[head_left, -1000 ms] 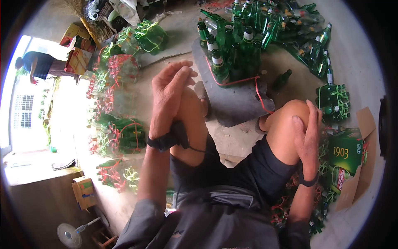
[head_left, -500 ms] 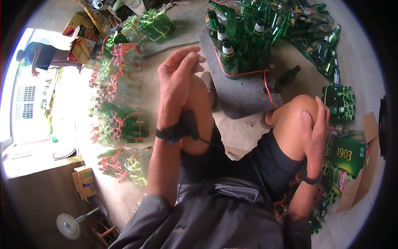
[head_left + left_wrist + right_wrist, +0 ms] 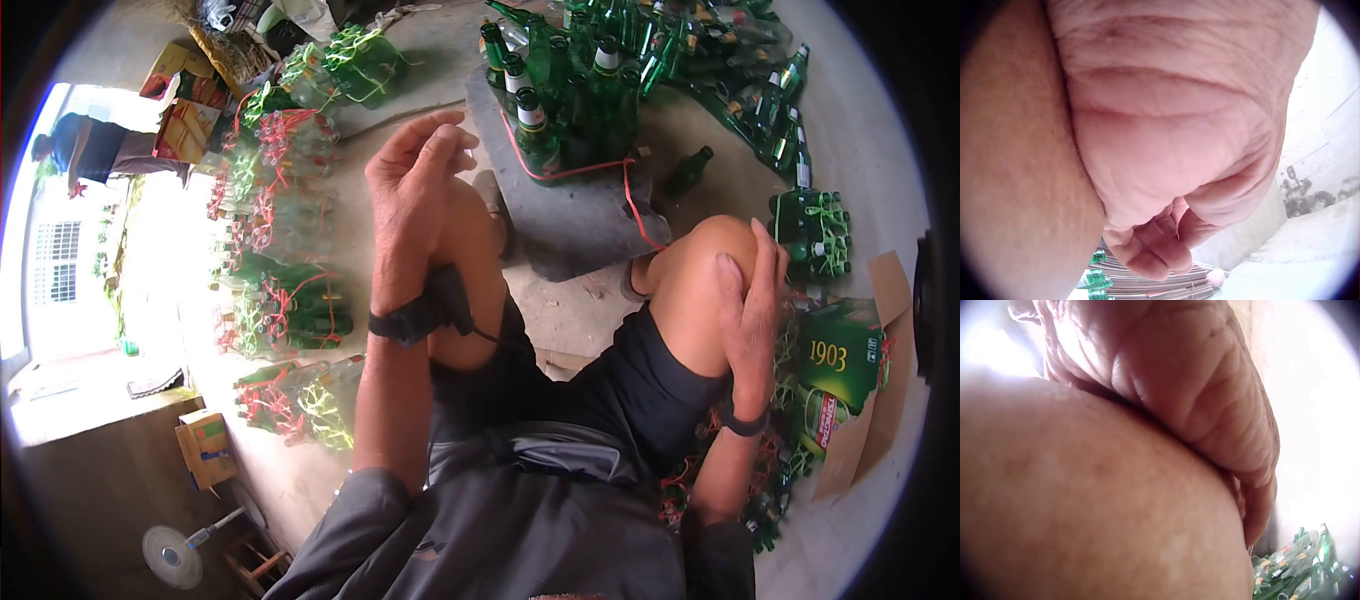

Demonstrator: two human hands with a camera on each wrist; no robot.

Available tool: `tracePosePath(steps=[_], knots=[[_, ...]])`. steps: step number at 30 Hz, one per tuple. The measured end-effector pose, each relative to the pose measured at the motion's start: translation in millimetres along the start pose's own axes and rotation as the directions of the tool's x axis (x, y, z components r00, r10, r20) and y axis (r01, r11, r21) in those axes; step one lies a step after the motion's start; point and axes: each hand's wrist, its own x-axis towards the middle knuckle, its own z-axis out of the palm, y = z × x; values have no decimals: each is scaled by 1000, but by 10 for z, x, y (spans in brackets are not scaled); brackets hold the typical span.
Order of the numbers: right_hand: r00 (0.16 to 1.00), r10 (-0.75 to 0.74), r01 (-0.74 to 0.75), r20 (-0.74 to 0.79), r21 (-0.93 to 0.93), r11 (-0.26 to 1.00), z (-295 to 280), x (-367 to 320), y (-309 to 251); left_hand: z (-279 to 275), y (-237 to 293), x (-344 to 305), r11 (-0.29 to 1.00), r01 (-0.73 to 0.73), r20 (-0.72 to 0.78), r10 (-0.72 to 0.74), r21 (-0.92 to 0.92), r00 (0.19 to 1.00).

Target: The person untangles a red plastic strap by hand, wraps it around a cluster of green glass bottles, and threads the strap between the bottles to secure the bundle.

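Note:
My left hand [image 3: 408, 215] rests by the left knee [image 3: 468, 235], its fingers loosely bent and holding nothing; the left wrist view shows its palm edge [image 3: 1166, 144] against the leg. On the right knee [image 3: 715, 245] lies my right hand [image 3: 750, 325], fingers relaxed over the side of it. In front of the knees, a bundle of upright green glass bottles [image 3: 575, 125] stands on a dark mat [image 3: 570, 240]. Red string [image 3: 632, 195] runs around the bundle's lower part, and one end trails across the mat.
Beyond the mat lies a heap of loose bottles [image 3: 720, 60]. One bottle [image 3: 687, 172] lies right of the mat. Tied bundles [image 3: 300, 310] line the left side, another [image 3: 812, 232] the right. A cardboard box [image 3: 880, 375], a fan [image 3: 172, 556] and a bending person [image 3: 90, 145] are farther out.
The head view has swayed slightly, right and then back left. Both hands have stayed at the knees, and the bottles stand as before.

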Motion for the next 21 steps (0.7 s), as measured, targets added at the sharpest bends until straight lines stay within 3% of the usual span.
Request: tracePosePath(steps=[21], knots=[[1000, 18, -18, -3, 18, 1000, 18, 0, -44, -71, -52, 10, 998, -17, 36, 19, -61, 999]])
